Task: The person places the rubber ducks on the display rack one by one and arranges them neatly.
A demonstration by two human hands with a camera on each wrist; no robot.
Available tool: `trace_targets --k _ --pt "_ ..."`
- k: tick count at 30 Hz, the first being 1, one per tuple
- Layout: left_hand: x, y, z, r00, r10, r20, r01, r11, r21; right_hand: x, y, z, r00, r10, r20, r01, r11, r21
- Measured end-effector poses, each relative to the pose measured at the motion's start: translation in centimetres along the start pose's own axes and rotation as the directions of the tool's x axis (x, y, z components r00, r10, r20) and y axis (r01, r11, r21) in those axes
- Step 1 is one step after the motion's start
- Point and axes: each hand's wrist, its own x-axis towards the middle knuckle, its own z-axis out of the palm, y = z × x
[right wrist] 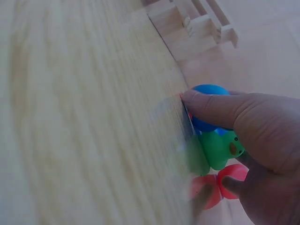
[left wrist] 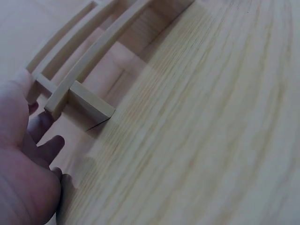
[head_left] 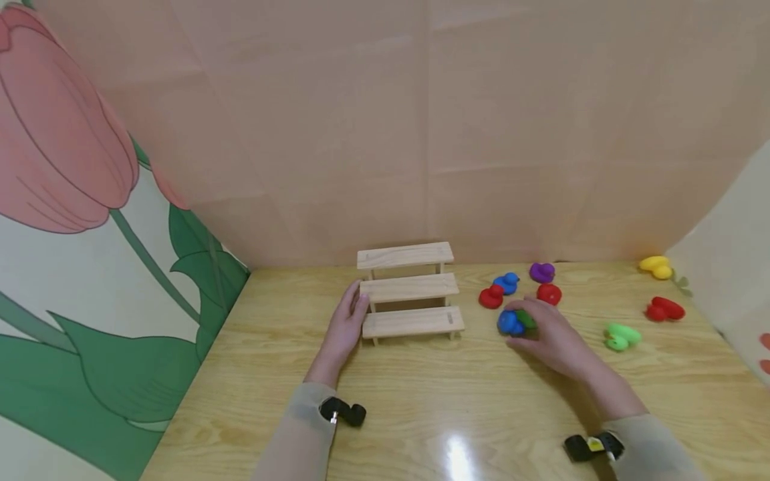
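Right hand (head_left: 555, 342), right of centre: thumb and fingers curled round one blue duck (head_left: 508, 323), parted by about its breadth, a dark green duck (head_left: 526, 318) close in beside it; left hand (head_left: 345, 327), mid-frame, fingers loosely bent, released, touching the left end of one three-tier wooden rack (head_left: 412, 323). Nine ducks in all, centre-right to far right of the worktop (head_left: 397, 407): three red (head_left: 491, 296), two blue, two green, one purple (head_left: 543, 272), one yellow (head_left: 656, 267).
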Motion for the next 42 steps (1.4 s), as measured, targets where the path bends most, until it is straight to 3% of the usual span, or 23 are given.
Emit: trace_targets --k 6,19,34,42 --pt "-0.12 -0.01 0.04 1.0 0.02 0.015 -0.019 0.999 -0.03 -0.09 0.66 0.3 0.998 -0.049 -0.029 0.048 0.998 -0.037" --pt "-0.17 -0.36 0.43 0.998 0.044 0.041 -0.044 0.999 -0.013 -0.39 0.7 0.41 1.0 0.015 -0.007 -0.015 1.0 -0.012" --pt "-0.11 -0.61 0.54 0.999 0.048 0.024 -0.049 0.999 0.007 -0.3 0.44 0.01 0.99 0.125 0.068 -0.127 0.992 0.015" --pt "-0.18 -0.46 0.48 0.999 0.033 0.027 -0.034 0.999 0.01 -0.25 0.33 0.08 0.993 0.112 0.032 -0.112 0.994 0.017"
